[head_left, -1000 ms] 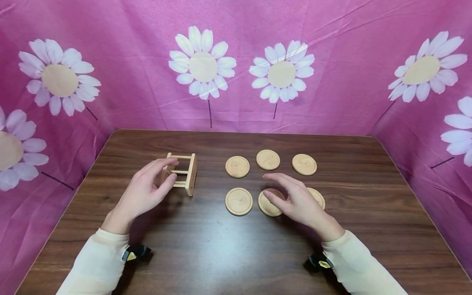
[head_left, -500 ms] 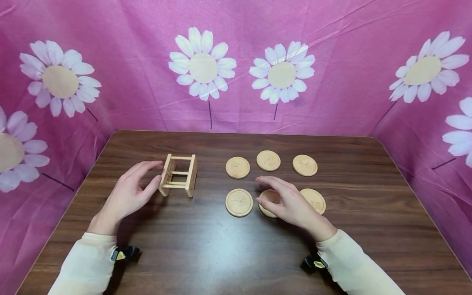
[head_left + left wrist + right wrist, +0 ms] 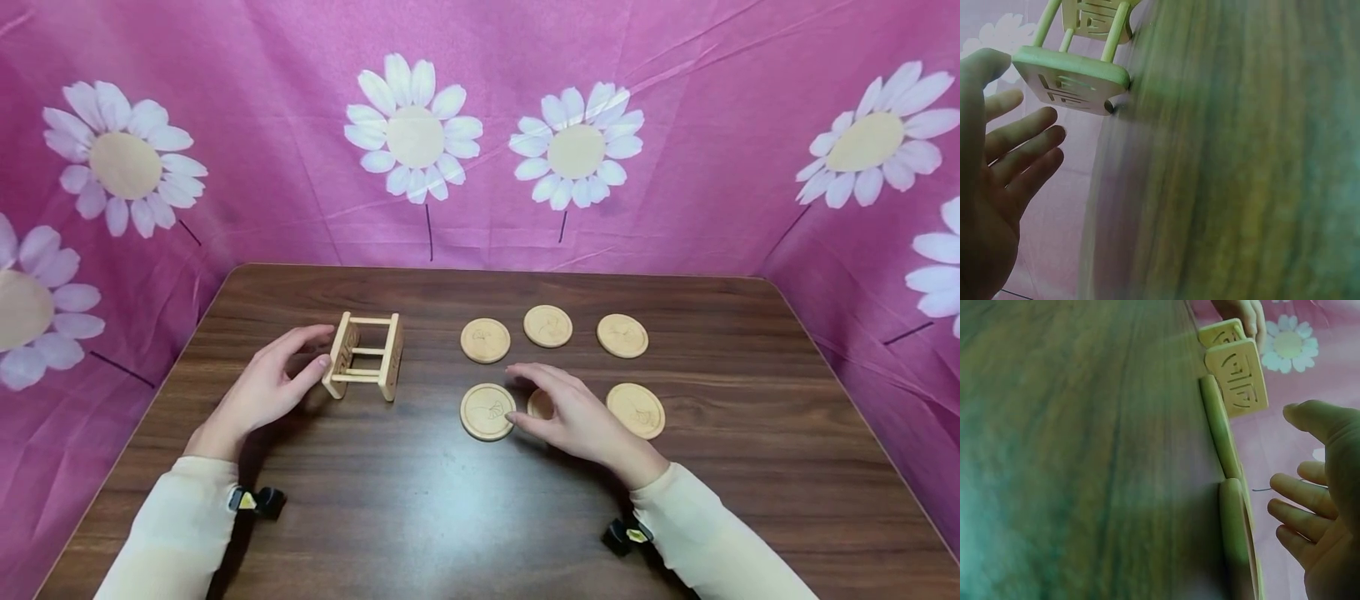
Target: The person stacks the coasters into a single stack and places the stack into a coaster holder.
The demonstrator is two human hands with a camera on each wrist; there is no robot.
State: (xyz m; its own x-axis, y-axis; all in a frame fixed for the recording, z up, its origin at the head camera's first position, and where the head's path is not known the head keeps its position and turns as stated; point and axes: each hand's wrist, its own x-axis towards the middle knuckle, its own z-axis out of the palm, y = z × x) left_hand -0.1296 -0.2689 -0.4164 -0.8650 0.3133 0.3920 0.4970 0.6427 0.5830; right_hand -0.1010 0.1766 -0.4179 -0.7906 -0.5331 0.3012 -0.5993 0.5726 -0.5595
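A small wooden coaster holder (image 3: 391,358) with slotted side panels joined by rods stands left of centre. My left hand (image 3: 266,387) is beside its left panel, fingers apart and relaxed, fingertips right at the panel's edge and nothing in the grasp. My right hand (image 3: 581,421) hovers over the middle coaster (image 3: 538,404) of the near row and hides most of it. Its thumb tip overlaps the right rim of the near left coaster (image 3: 480,408), which has a leaf engraving. In the right wrist view the right hand (image 3: 1329,506) has loosely bent fingers and holds nothing.
A near right coaster (image 3: 636,410) lies to the right of my right hand. Behind are a far left coaster (image 3: 485,341), a far middle one and a far right coaster (image 3: 622,336). The brown wooden table (image 3: 420,517) ends at a pink flowered cloth (image 3: 480,233).
My left hand has drawn back left from over the holder's left panel to beside it. My right hand has drifted left across the near coasters, uncovering the near right one.
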